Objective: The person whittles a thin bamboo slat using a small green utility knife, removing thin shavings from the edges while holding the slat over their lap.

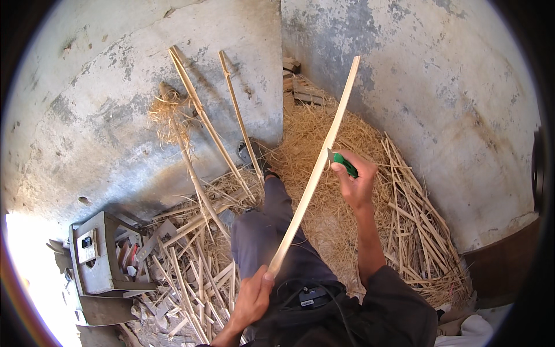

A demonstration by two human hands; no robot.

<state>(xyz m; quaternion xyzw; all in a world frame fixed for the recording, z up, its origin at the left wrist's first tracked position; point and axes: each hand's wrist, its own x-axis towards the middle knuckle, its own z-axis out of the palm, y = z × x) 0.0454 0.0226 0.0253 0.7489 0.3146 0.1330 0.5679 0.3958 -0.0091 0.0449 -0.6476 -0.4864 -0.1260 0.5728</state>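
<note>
A long pale split-bamboo strip (315, 170) slants up and away from my lap toward the far right. Its near end is wrapped in the fingers of my left hand (253, 296), just above my left thigh. My right hand (357, 180) is closed round a green-handled utility knife (345, 164). The knife's short blade points up and left and meets the right edge of the strip near its middle. Part of the handle is hidden by my fingers.
Bamboo poles (211, 127) lean on the left wall, one with a tuft of shavings (167, 118). Shavings (312, 127) cover the floor ahead. Piles of strips lie right (413, 225) and left (191, 289). A wooden box (95, 272) stands at the left.
</note>
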